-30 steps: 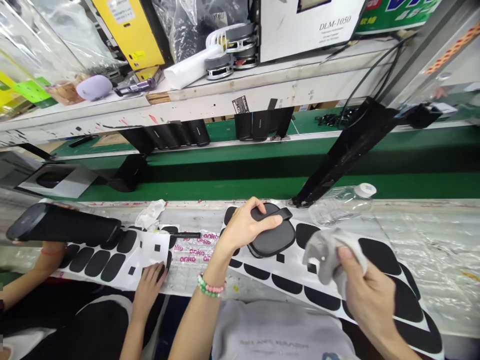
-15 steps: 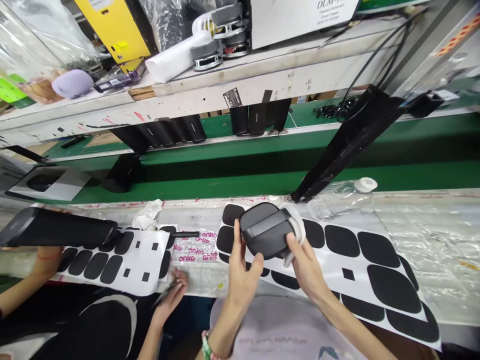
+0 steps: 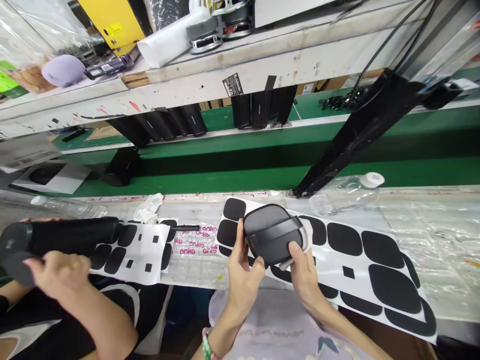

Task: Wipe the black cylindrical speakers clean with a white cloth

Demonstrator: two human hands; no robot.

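Both hands hold up a black speaker (image 3: 268, 222), its rounded-square end facing me and a flat strap running across it. My left hand (image 3: 243, 275) grips the left side, fingers behind and thumb at the lower edge. On the right side, my right hand (image 3: 303, 270) presses its thumb to the face near the strap. A white cloth (image 3: 307, 235) is bunched under the fingers of this hand, partly hidden behind the speaker. Beneath lies a white sheet of black rounded-square stickers (image 3: 345, 239).
To the left, a co-worker's hand (image 3: 63, 275) works at a long black speaker (image 3: 75, 232) above another sticker sheet (image 3: 146, 252). A clear plastic bottle (image 3: 345, 196) lies by the slanted black post (image 3: 348, 135). Behind runs a green conveyor (image 3: 232, 175), under a loaded shelf (image 3: 270, 62).
My view has shifted slightly. The speaker has tilted a little in my hands, with the strap lower across it. The co-worker's near hand has moved left and up to the long speaker's end.
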